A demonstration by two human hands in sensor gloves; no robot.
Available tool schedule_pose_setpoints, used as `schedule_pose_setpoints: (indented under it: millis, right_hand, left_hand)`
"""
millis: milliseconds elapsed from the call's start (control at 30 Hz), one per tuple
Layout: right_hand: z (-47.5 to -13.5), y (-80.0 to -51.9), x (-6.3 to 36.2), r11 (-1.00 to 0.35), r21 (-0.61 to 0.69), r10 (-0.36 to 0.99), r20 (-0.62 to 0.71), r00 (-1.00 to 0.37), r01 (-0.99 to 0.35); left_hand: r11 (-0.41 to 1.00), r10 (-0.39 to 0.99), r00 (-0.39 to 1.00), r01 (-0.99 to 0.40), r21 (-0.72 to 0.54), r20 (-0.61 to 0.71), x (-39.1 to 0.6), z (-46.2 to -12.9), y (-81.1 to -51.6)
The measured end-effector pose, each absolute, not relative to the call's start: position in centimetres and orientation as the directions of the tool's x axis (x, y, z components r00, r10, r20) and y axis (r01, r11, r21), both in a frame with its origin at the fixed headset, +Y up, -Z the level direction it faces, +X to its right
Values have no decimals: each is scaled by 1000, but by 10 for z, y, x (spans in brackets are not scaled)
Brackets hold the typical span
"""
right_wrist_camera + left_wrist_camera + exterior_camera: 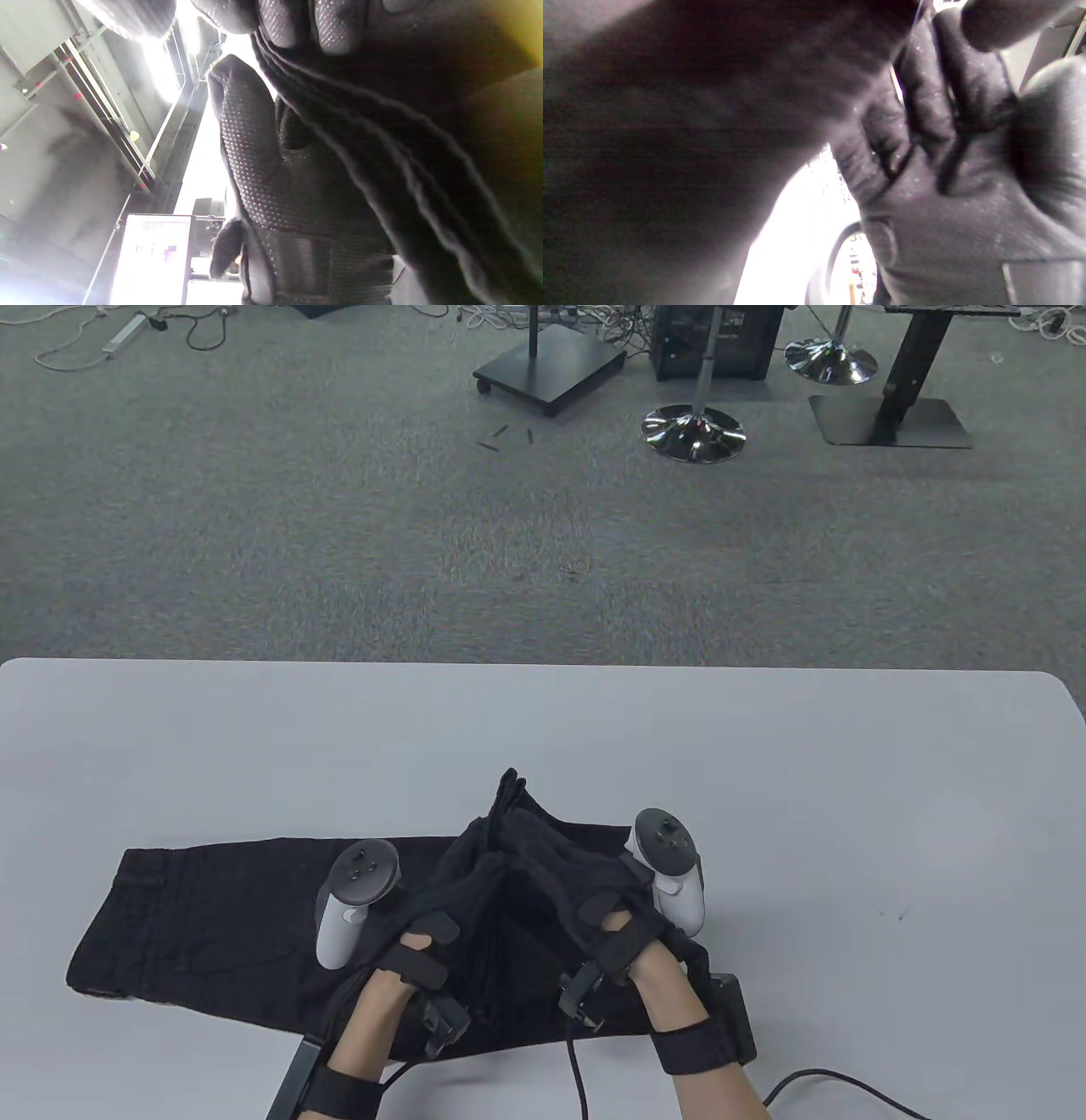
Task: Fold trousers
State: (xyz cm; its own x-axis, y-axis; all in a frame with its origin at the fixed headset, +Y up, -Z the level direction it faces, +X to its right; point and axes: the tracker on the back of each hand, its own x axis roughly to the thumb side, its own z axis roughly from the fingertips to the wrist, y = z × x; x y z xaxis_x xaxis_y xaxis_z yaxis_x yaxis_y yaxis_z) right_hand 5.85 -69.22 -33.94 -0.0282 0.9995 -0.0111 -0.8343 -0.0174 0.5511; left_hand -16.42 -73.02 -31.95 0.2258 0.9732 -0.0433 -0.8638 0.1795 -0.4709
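Note:
Black trousers [195, 916] lie along the near edge of the grey table [764, 780], the flat part reaching left. Their right end is gathered and lifted into a bunch [509, 823] between both hands. My left hand [450, 891] grips the bunch from the left, my right hand [585, 874] from the right. In the left wrist view dark cloth [691, 127] fills the left beside the gloved palm [946, 190]. In the right wrist view the gloved fingers [297, 25] close over layered cloth edges [382, 140].
The table's far edge [543, 661] borders grey carpet. Stands, chrome stool bases [694, 432] and cables sit far back on the floor. A cable [831, 1082] runs over the table's near right from my right wrist.

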Motion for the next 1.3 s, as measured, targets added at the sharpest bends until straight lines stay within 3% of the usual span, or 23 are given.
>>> schedule_pose_setpoints:
  millis: [267, 433, 567, 700, 800, 967, 1167, 1300]
  right_hand:
    - [-334, -680, 59, -132, 527, 991, 43, -128, -840]
    - [-326, -668, 52, -217, 451, 976, 77, -205, -866]
    - [-319, -655, 51, -329, 416, 944, 150, -293, -848]
    - [-317, -653, 53, -360, 419, 933, 162, -321, -834]
    - [-321, -655, 59, -299, 435, 954, 143, -263, -850]
    - [-328, -651, 81, -330, 337, 944, 146, -297, -882]
    - [-332, -656, 94, -318, 343, 948, 97, -303, -884]
    - [-334, -660, 93, -327, 366, 944, 86, -318, -871]
  left_hand:
    - [462, 869, 493, -778, -426, 44, -161, -319, -723]
    - [695, 705, 699, -648, -310, 120, -150, -314, -711]
    - [797, 593, 790, -550, -248, 156, -144, -311, -704]
    - [779, 618, 775, -579, -240, 133, -146, -311, -703]
    - [750, 654, 746, -618, -234, 128, -153, -310, -694]
    - [767, 642, 747, -629, -131, 171, -168, -297, -652]
    - [743, 665, 725, -666, -64, 176, -189, -280, -607]
    - [846, 519, 849, -526, 81, 96, -213, -274, -579]
